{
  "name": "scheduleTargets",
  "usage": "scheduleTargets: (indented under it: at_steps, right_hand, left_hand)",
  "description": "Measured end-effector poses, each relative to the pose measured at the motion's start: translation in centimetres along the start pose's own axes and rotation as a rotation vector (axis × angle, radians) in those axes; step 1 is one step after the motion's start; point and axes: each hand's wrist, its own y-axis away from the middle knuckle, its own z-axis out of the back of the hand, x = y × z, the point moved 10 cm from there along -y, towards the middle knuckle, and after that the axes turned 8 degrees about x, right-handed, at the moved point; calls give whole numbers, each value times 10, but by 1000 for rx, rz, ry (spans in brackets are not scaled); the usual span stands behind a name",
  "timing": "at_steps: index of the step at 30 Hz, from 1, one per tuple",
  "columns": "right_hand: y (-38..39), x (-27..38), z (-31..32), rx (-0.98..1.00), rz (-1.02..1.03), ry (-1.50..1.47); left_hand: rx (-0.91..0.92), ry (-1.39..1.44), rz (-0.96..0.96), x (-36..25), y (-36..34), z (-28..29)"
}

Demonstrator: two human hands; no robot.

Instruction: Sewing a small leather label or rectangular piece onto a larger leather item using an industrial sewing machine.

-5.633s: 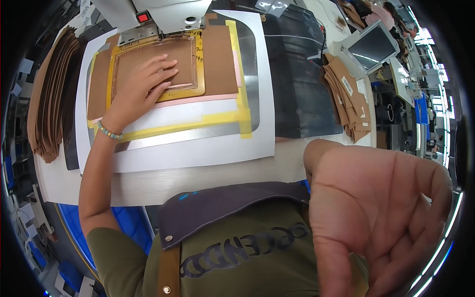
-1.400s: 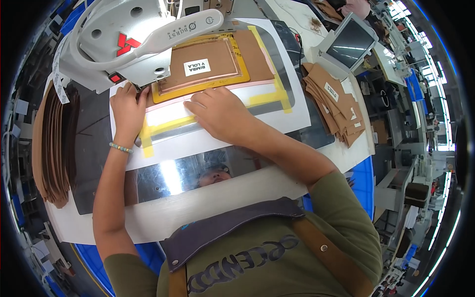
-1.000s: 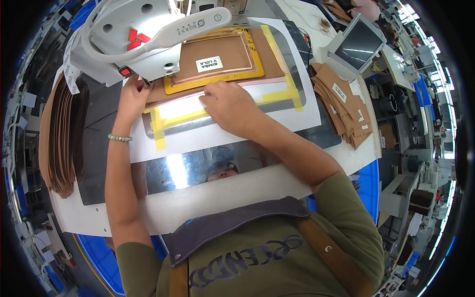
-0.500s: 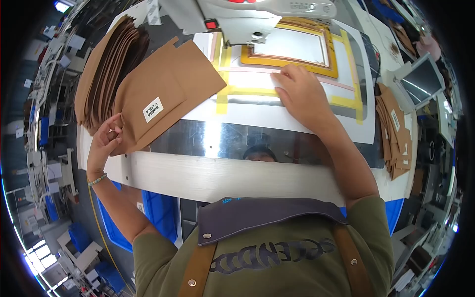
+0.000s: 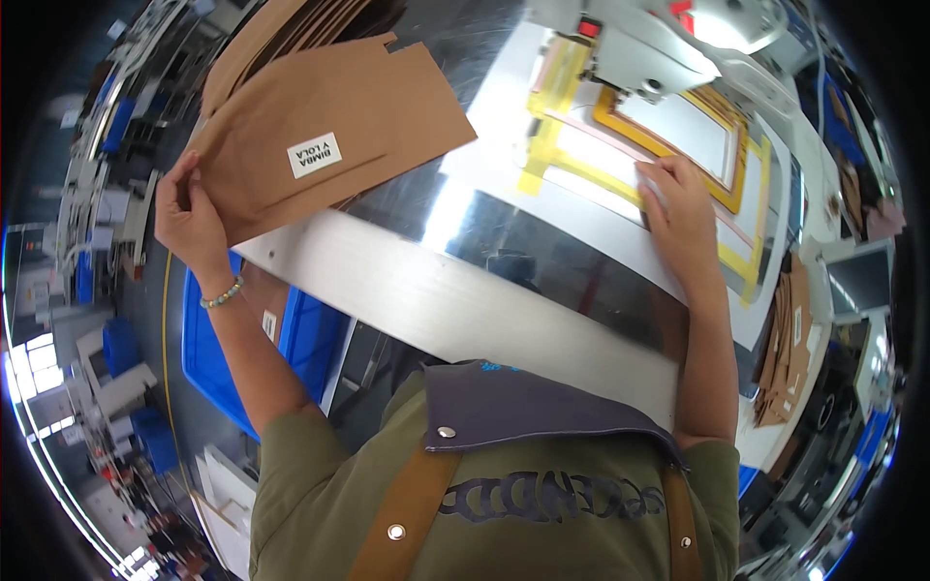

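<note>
At its left edge, a brown flat piece (image 5: 387,102) with a white printed label (image 5: 315,155) is gripped by my left hand (image 5: 192,218). The thumb lies on top of it, and the fingers curl partly out of sight round the edge. The piece is raised and tilted over the front of a stack of similar brown pieces (image 5: 266,39). My right hand (image 5: 683,213) rests at the near side of a yellow rectangular frame (image 5: 668,145), over a white sheet with yellow tape strips (image 5: 591,174). Its thumb and index finger are apart, with nothing visible held between them.
A white machine head (image 5: 644,58) overhangs the frame. More brown pieces (image 5: 785,339) lie on the right of the worktable, near a screen (image 5: 862,281). Below the table's pale front edge (image 5: 426,281) stands a blue crate (image 5: 213,339).
The view has turned, so the table appears tilted. My left hand has lifted the brown piece forward off the stack. My right hand stays beside the yellow frame.
</note>
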Motion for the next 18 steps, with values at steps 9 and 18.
scheduleTargets:
  at_steps: [9,18]
  right_hand:
    - [3,9,-8,52,-30,105]
    - [5,5,-11,65,-50,135]
  left_hand:
    - [-92,-166,521,215,164,169]
    - [1,-270,840,344,358,223]
